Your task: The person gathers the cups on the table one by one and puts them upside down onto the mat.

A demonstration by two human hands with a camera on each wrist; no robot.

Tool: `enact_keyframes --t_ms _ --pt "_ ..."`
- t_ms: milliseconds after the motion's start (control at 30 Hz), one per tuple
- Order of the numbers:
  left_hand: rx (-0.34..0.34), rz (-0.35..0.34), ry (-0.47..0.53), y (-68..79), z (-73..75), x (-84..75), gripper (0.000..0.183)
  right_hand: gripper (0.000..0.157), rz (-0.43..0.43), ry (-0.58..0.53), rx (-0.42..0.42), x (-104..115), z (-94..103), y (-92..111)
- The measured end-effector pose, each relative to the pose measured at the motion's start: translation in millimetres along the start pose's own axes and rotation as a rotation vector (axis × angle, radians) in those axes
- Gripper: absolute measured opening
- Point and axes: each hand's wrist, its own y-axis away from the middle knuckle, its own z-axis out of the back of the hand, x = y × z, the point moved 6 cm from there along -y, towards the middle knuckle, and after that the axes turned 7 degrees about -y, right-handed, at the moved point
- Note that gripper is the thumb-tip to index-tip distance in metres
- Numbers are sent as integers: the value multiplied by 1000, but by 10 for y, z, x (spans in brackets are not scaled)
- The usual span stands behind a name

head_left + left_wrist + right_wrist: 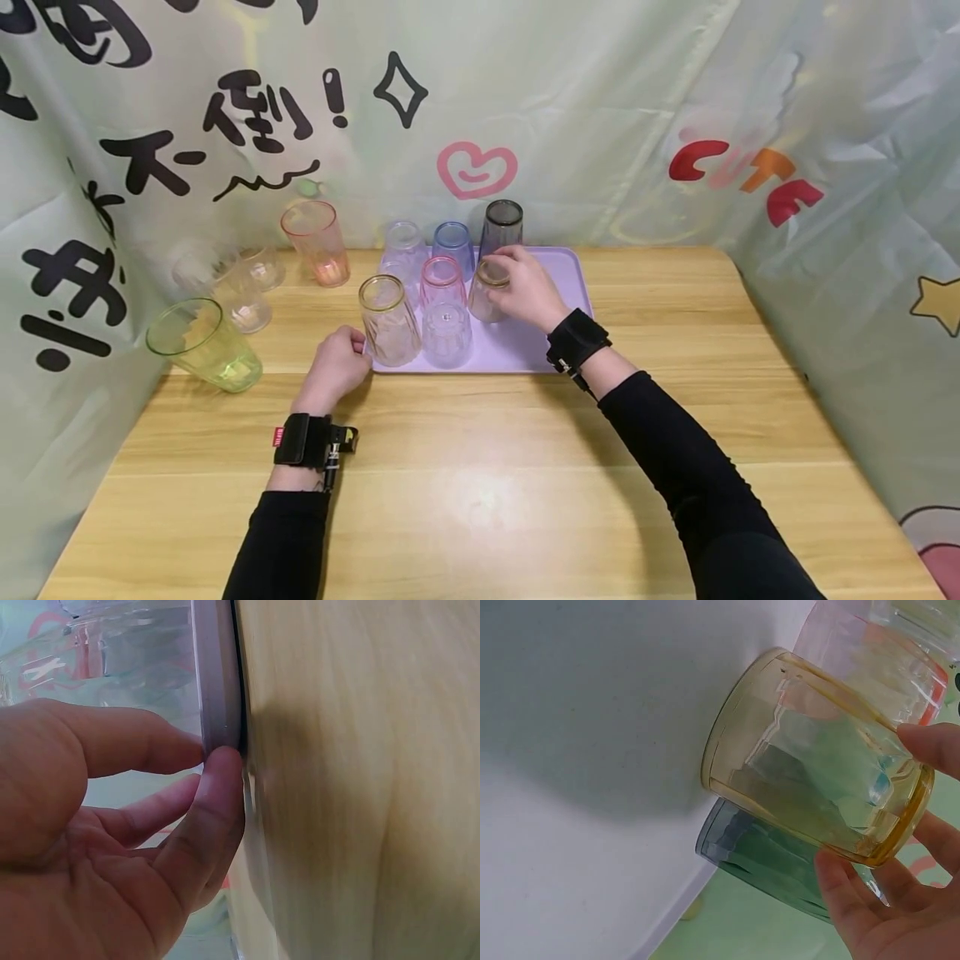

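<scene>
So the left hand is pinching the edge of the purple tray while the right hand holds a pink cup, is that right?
Not quite: the right hand holds an amber cup, as the right wrist view shows. The left hand does pinch the edge of the purple tray.

- I watch the left hand pinch the greyish tray rim between thumb and finger.
- Just beside it, I see wooden tabletop.
- Clear glassware shows behind the thumb.
</scene>
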Motion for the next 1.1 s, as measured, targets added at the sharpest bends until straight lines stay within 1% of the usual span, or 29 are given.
enact_keyframes --t_ms 233,333,467,567,633,700,800,967,1100 --pt "-5 3 -10 4 4 -9 32 59 8 8 1 -21 -23 -2" --pt "-10 -9 -10 1 8 -11 31 64 4 5 3 -7 0 18" --pt "-10 -26 -7 6 8 -9 31 69 1 -9 -3 23 41 59" --pt "-8 -35 -19 7 12 -25 32 68 -4 -23 -17 21 109 109" --pt "-20 -39 -34 11 26 -22 34 67 -8 -27 -33 19 159 141" --pt "-48 -46 -47 18 56 -13 37 65 -8 -30 -61 23 222 176" --pt "-117 -53 -39 31 115 -13 43 62 10 -29 -130 24 343 236" --pt "-271 -36 23 74 243 -17 49 57 44 -32 -244 -23 523 347" --pt "-406 -39 46 135 376 -40 48 55 14 -43 -274 -148 591 442"
